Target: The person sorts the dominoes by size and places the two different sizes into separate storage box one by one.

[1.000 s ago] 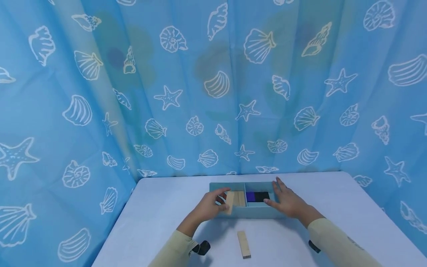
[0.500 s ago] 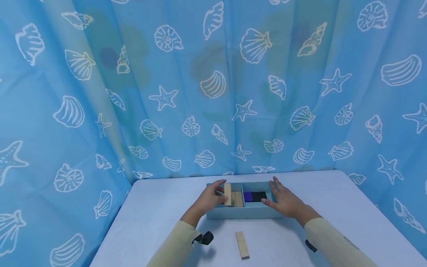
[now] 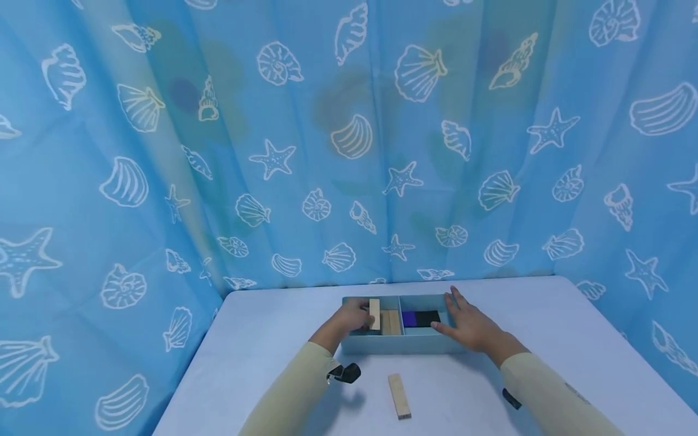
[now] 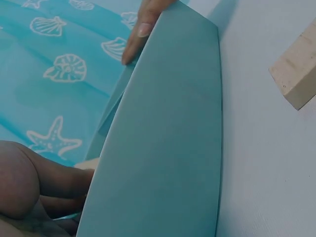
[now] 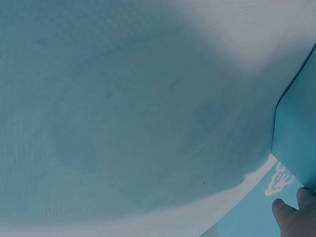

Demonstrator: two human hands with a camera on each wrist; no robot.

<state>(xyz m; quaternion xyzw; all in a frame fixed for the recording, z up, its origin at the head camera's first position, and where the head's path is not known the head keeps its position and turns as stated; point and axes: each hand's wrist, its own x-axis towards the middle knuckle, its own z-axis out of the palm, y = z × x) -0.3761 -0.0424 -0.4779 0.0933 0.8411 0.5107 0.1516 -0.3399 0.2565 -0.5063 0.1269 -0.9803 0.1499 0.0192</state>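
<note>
A light blue box (image 3: 403,346) with a divider stands on the table. My left hand (image 3: 351,316) reaches into its left compartment and pinches a pale wooden block (image 3: 374,313), held upright. Beside that block, more wooden blocks (image 3: 389,322) lie side by side in the compartment. In the left wrist view the box's front wall (image 4: 158,128) hides most of the held block and the fingertips. My right hand (image 3: 471,324) rests with spread fingers on the box's right end. Purple and black pieces (image 3: 421,318) lie in the right compartment.
One loose wooden block (image 3: 400,396) lies on the white table (image 3: 447,399) in front of the box. A blue curtain (image 3: 305,151) with white shell prints hangs behind and on both sides.
My left hand has carried the wooden block from the box's front edge up and into the left compartment. The right hand has stayed at the box's right end.
</note>
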